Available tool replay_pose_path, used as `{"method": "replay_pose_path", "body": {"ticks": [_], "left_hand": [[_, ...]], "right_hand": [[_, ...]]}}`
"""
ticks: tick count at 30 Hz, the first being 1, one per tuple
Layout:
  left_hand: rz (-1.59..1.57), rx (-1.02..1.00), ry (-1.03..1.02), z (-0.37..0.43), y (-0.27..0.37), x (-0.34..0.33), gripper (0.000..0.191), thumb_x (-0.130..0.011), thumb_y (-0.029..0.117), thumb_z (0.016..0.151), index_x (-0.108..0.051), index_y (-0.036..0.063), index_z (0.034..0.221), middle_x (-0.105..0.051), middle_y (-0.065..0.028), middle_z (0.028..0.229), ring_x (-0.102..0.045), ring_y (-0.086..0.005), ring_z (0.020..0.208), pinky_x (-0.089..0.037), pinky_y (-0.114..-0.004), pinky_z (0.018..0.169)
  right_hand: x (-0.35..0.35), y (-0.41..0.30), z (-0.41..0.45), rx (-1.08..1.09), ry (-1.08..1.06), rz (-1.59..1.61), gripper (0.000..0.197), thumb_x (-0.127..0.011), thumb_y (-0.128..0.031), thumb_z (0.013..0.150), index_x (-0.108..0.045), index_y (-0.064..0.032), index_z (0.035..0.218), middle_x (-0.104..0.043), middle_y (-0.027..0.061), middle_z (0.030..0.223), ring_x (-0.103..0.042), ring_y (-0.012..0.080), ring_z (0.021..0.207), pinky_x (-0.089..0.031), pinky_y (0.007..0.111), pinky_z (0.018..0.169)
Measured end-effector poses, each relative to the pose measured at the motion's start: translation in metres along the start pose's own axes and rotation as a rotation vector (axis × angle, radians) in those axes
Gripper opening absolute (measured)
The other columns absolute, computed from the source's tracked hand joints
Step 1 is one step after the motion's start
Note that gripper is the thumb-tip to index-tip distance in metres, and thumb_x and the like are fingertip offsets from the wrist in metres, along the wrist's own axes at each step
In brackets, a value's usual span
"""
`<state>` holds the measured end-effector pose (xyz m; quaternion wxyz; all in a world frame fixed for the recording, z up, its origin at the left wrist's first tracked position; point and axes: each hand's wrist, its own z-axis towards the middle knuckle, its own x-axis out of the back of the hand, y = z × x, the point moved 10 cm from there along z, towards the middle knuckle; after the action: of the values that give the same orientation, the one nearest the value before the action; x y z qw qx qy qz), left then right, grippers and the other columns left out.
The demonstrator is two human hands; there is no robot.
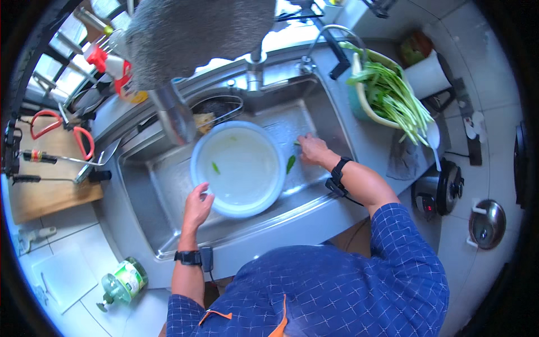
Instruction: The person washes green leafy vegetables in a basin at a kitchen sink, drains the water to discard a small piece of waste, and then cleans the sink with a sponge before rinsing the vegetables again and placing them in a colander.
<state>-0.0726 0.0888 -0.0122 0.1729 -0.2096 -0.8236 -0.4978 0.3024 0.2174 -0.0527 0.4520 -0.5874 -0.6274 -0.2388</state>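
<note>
A round whitish-blue plastic basin [248, 181] of water stands in the stainless steel sink [168, 172], with a green leaf [215, 168] floating in it. My left hand [199, 206] is at the basin's lower left rim, empty, its fingers apart. Right of the basin, my right hand [312, 149] reaches down to the sink floor, fingertips at a small green leaf piece [297, 143]; whether they grip it is unclear. Another leaf [290, 164] lies between the basin and this hand. Leafy green vegetables [389, 94] fill a basket [357, 101] on the counter at the right.
Behind the basin are the faucet [254, 73] and a wire rack [229, 111]. A grey furry thing [198, 33] covers the top centre. A wooden board [54, 185], spatula [110, 152] and red-handled scissors [84, 143] are left; a pump bottle [125, 280] is lower left; an electric cooker [440, 189] is right.
</note>
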Motion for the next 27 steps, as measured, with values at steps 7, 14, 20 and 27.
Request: {"method": "replay_pose_path", "body": {"ticks": [7, 14, 20, 27], "left_hand": [[0.107, 0.04, 0.062, 0.038, 0.006, -0.007, 0.045, -0.063, 0.018, 0.082, -0.057, -0.0014, 0.122, -0.062, -0.0228, 0.117, -0.063, -0.0335, 0.102, -0.049, -0.039, 0.09], [0.437, -0.179, 0.234, 0.083, 0.009, -0.035, 0.035, -0.058, 0.006, 0.076, -0.064, 0.0015, 0.11, -0.064, -0.0255, 0.104, -0.061, -0.0424, 0.097, -0.05, -0.045, 0.086], [0.518, -0.044, -0.064, 0.102, -0.021, -0.07, 0.022, -0.057, 0.001, 0.068, -0.069, 0.0045, 0.087, -0.067, -0.0222, 0.089, -0.064, -0.0395, 0.084, -0.051, -0.044, 0.076], [-0.117, 0.135, 0.005, 0.094, -0.037, -0.054, 0.016, -0.053, 0.0, 0.08, -0.065, -0.0012, 0.091, -0.068, -0.0153, 0.082, -0.068, -0.0237, 0.075, -0.054, -0.036, 0.067]], "right_hand": [[-0.057, 0.012, 0.024, -0.024, 0.019, 0.005, 0.021, -0.052, -0.016, 0.082, -0.062, -0.0025, 0.093, -0.064, 0.0241, 0.095, -0.063, 0.0422, 0.087, -0.05, 0.052, 0.076], [-0.021, 0.054, 0.02, -0.237, 0.037, 0.53, 0.014, -0.061, -0.017, 0.08, -0.063, -0.0033, 0.08, -0.064, 0.0111, 0.07, -0.065, 0.0217, 0.063, -0.051, 0.038, 0.057], [0.001, 0.069, 0.005, -0.149, 0.029, 0.723, 0.015, -0.059, -0.015, 0.081, -0.061, -0.0011, 0.086, -0.057, 0.0021, 0.065, -0.056, 0.0106, 0.056, -0.046, 0.027, 0.051], [0.021, 0.011, -0.004, -0.125, -0.177, 1.029, 0.019, -0.058, -0.014, 0.086, -0.063, -0.0034, 0.101, -0.063, 0.0017, 0.084, -0.059, 0.0091, 0.068, -0.049, 0.025, 0.057]]}}
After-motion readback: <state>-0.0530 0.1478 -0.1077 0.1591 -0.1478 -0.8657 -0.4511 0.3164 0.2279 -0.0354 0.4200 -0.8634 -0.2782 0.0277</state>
